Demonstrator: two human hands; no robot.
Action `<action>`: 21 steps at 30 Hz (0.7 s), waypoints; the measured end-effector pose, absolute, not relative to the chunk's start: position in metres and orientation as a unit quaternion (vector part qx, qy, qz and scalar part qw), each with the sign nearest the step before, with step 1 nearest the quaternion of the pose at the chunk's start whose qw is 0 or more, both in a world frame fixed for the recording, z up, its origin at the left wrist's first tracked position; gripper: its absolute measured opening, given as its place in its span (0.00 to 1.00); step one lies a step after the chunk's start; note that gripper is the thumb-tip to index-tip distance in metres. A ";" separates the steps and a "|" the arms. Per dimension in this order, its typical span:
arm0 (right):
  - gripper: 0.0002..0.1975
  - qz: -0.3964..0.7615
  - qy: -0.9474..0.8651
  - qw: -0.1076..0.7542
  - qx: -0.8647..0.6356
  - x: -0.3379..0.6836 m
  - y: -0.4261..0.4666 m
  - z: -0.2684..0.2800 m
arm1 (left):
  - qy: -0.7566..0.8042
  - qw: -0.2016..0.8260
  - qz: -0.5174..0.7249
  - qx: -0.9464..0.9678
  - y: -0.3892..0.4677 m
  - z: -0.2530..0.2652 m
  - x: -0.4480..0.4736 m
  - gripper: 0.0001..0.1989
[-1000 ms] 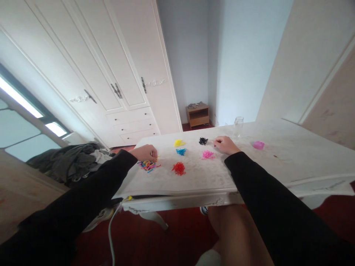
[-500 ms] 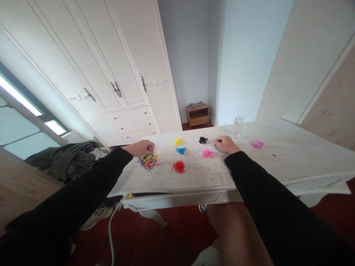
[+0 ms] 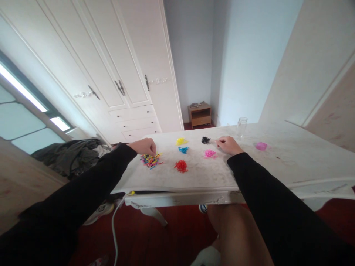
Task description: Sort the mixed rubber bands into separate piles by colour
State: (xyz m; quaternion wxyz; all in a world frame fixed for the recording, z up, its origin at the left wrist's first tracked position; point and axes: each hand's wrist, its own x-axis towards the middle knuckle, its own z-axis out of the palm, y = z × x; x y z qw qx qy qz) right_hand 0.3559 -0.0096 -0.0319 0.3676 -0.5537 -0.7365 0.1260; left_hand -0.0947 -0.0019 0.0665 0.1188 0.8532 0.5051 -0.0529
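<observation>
My left hand (image 3: pixel 145 146) hovers at the upper edge of a mixed pile of coloured bands (image 3: pixel 151 160), which look like small rubber bands. Its fingers are pinched together and point down at the pile; what they hold, if anything, is too small to see. Closed as well, my right hand (image 3: pixel 228 145) rests just right of a black pile (image 3: pixel 205 140), its fingertips hiding anything between them. Between the hands lie single-colour piles: yellow (image 3: pixel 181 141), blue (image 3: pixel 183 150), red (image 3: pixel 181 166) and pink (image 3: pixel 210 153).
A clear glass jar (image 3: pixel 242 127) stands at the back of the white table (image 3: pixel 299 159). Right of my right hand lies a pink translucent object (image 3: pixel 261 146). Dark clothes (image 3: pixel 74 155) are heaped left of the table, and a white cable (image 3: pixel 113 229) hangs by its front corner.
The view has shifted slightly. My left hand's fingertips have dipped toward the mixed pile. My right hand stays beside the black pile with little change.
</observation>
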 end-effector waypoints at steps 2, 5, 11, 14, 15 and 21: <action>0.20 0.125 -0.738 0.368 -0.552 0.356 -0.009 -0.033 | 0.499 0.113 -0.049 0.858 -0.001 0.068 -0.095 0.03; 0.21 0.124 -0.740 0.366 -0.551 0.357 -0.007 -0.035 | 0.495 0.096 -0.041 0.863 -0.002 0.066 -0.094 0.03; 0.21 0.125 -0.737 0.366 -0.554 0.358 -0.005 -0.038 | 0.501 0.103 -0.075 0.856 -0.008 0.054 -0.090 0.06; 0.21 0.124 -0.737 0.365 -0.555 0.358 -0.005 -0.038 | 0.502 0.088 -0.070 0.858 -0.007 0.053 -0.092 0.04; 0.20 0.124 -0.736 0.365 -0.556 0.358 -0.005 -0.038 | 0.503 0.086 -0.068 0.857 -0.006 0.055 -0.093 0.04; 0.20 0.122 -0.732 0.370 -0.559 0.357 -0.006 -0.037 | 0.498 0.107 -0.056 0.859 -0.001 0.064 -0.105 0.07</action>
